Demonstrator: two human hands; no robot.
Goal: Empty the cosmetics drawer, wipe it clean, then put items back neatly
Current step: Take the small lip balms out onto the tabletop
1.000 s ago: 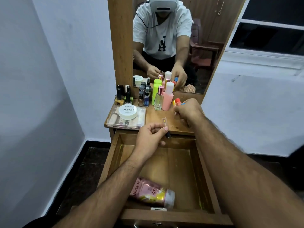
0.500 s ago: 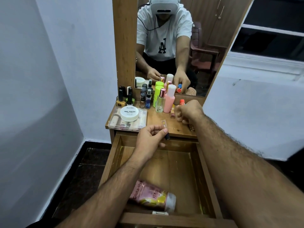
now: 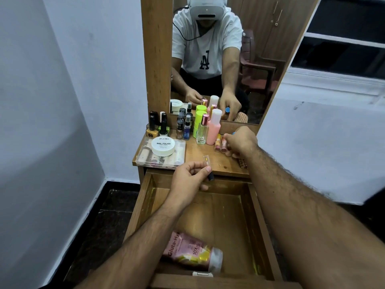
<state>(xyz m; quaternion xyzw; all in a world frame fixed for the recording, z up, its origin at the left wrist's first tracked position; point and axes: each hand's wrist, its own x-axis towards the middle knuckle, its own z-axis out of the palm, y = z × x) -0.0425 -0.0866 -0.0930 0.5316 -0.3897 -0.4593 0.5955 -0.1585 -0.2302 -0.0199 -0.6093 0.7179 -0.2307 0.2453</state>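
Both hands were out in front in the head view. Left hand [image 3: 188, 180] hovered over the back edge of the open drawer [image 3: 258, 222], its thumb and fingers pinching a small clear tube with a black cap [image 3: 208, 167], the clear end pointing up over the table [image 3: 200, 155]. Right hand [image 3: 241, 141] reached further, to the right part of the table, with its fingers curled around small pinkish tubes [image 3: 220, 142] standing just beside a pink bottle with a white cap [image 3: 213, 130]; how many tubes it gripped could not be told. Inside the drawer, near the front wall, lay a pink pouch printed "Gluta-Hya" [image 3: 192, 252] on its side, the rest of the wooden floor bare. On the left of the table sat a clear plastic box [image 3: 143, 157] with a round white tin marked "NAIL POLISH" [image 3: 163, 145] resting on its lid. Behind it stood nail polish bottles [image 3: 157, 128], then small dark spray bottles [image 3: 183, 127], a lime-green bottle [image 3: 198, 120] and a clear glass perfume bottle with a pink cap [image 3: 202, 132], all close together along the foot of the mirror [image 3: 260, 59]. A checked cloth [image 3: 242, 163] showed under the right forearm at the table's right edge.
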